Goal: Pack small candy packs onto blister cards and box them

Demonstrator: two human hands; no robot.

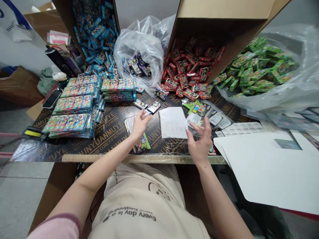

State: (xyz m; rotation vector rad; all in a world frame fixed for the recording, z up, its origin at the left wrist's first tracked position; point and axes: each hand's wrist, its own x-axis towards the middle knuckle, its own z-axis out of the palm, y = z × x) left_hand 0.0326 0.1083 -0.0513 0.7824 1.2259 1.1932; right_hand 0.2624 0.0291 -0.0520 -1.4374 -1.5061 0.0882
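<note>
My left hand [140,125] reaches over the table with thumb and forefinger closed around the edge of a small packet [147,113], mostly hidden by the fingers. Just beyond lie two dark, colourful small boxes, one [154,107] by the fingertips and another [140,103] to its left. Beneath that hand is a flat printed bag [142,144] with a green edge. A white paper sheet [173,123] lies between my hands. My right hand [200,139] is open, fingers spread, its thumb at the sheet's right edge, above printed clear bags [199,111].
Stacks of wrapped multi-packs [72,104] stand at left beside a phone [52,99]. Behind are blue boxes [97,33], a clear bag [139,43] of purple ones, a carton of red boxes [189,66] and a bag of green ones [259,66]. White card [269,169] juts out right.
</note>
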